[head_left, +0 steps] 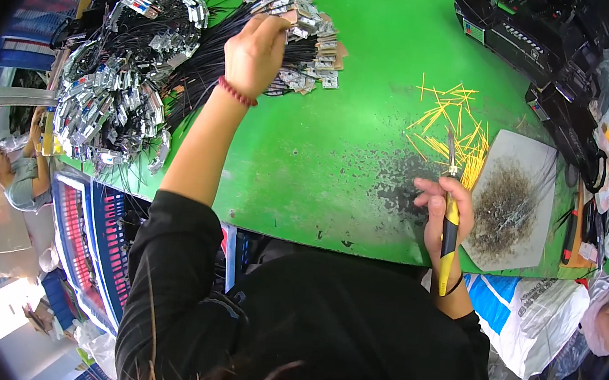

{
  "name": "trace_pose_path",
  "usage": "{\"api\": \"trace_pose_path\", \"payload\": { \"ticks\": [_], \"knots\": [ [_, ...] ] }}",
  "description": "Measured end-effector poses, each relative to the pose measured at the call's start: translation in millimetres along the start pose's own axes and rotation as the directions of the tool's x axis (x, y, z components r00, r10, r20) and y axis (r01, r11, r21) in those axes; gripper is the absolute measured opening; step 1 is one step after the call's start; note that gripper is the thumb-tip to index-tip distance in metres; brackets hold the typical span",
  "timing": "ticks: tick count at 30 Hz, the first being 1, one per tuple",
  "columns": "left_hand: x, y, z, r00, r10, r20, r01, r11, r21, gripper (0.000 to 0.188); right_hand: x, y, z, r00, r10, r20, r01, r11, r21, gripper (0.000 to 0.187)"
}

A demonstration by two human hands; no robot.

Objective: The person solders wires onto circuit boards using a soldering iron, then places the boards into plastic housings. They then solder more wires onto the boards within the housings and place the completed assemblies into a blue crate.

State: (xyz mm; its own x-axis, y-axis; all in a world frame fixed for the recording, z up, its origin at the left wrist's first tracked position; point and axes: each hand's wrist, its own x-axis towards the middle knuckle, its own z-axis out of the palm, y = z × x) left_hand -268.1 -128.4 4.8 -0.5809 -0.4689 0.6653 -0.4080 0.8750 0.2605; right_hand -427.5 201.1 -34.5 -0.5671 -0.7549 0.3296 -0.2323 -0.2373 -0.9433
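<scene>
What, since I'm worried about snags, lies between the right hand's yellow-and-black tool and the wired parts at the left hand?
Loose yellow strands lie on the green tabletop around the tip of the tool; beyond them, nothing visible stands before the wired parts.

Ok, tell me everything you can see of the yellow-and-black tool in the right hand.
The yellow-and-black tool is slim, with a handle of yellow and black sections that looks like plastic and a narrow, metal-looking front. The right hand holds it lengthwise, its tip pointing away from the person and its rear toward the forearm. The front lies over the loose yellow sticks in view; whether it touches them can't be told. The grey pad is to its right.
</scene>
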Motion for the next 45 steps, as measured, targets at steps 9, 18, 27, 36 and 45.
{"api": "trace_pose_path", "payload": {
  "ticks": [9, 18, 27, 36, 45],
  "knots": [
    [-73, 165, -32, 0.956, 0.13, 0.263, 0.035, 0.84, -0.541, 0.022, 25, -32, 25, 0.996, -0.077, 0.038, 0.078, 0.997, -0.021, 0.04],
    [-89, 127, -36, 0.887, 0.138, 0.441, 0.123, 0.849, -0.513, 0.017, 9, -6, 8, 0.977, 0.193, 0.086, -0.196, 0.98, 0.031, 0.036],
    [-106, 114, -20, 0.884, 0.022, 0.467, 0.109, 0.962, -0.25, 0.013, 20, 3, 9, 0.976, -0.076, 0.205, 0.181, 0.806, -0.563, 0.031],
    [-35, 162, 53, 0.842, 0.338, 0.419, -0.092, 0.857, -0.507, 0.012, -23, -35, -86, 0.963, 0.139, -0.23, -0.18, 0.969, -0.168, 0.066],
    [-20, 164, 78, 0.659, 0.529, 0.535, -0.357, 0.845, -0.398, 0.011, -86, -38, -169, 0.774, -0.017, -0.633, -0.103, 0.983, -0.153, 0.05]
  ]
}}
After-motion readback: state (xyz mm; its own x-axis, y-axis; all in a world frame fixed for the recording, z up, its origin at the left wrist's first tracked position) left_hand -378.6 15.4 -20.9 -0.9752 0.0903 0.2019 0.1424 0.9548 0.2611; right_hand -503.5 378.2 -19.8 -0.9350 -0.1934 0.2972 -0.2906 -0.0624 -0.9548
